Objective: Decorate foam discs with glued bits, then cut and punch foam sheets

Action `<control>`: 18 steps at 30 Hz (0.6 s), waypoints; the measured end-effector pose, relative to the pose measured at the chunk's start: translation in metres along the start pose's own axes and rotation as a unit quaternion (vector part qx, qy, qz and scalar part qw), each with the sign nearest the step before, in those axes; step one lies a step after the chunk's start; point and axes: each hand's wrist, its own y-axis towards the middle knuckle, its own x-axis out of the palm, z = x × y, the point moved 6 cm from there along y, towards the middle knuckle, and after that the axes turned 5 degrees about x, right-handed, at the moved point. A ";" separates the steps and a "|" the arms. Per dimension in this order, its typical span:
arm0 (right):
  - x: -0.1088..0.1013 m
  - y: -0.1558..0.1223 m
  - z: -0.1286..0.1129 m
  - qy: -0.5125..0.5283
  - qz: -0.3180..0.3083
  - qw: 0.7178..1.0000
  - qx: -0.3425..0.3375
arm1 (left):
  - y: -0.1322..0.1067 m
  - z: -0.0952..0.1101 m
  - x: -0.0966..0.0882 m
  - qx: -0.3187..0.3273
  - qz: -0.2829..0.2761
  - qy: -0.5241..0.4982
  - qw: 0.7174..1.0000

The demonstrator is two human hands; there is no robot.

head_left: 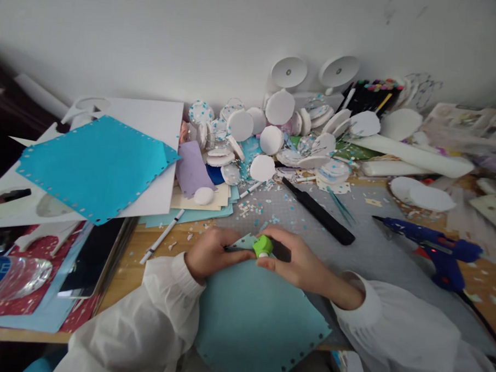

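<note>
My right hand (288, 256) grips a small green craft punch (263, 245) at the far edge of a pale blue sheet of paper (254, 312). With fingers closed on the same sheet, my left hand (219, 252) holds its far left side. Small punched shapes run along the sheet's lower right edge and along the far left edge near the punch. The paper's near end hangs over the table's front edge. Part of the punch is hidden by my right fingers.
At left, a brighter blue sheet (96, 168) with punched edges lies on white board (165, 199). White discs (239, 125) crowd the back. A black-handled tool (321, 211), tweezers (341, 205) and a blue glue gun (438, 246) lie to the right. A clear bottle (17, 277) lies at left.
</note>
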 end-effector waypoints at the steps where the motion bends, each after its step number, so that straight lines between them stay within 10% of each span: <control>1: 0.000 0.000 -0.001 -0.002 -0.003 1.000 0.000 | 0.000 0.001 0.000 0.004 0.002 0.005 1.000; 18: 0.012 -0.005 -0.010 -0.079 0.013 0.993 -0.089 | 0.005 0.037 0.001 0.083 -0.047 0.059 0.994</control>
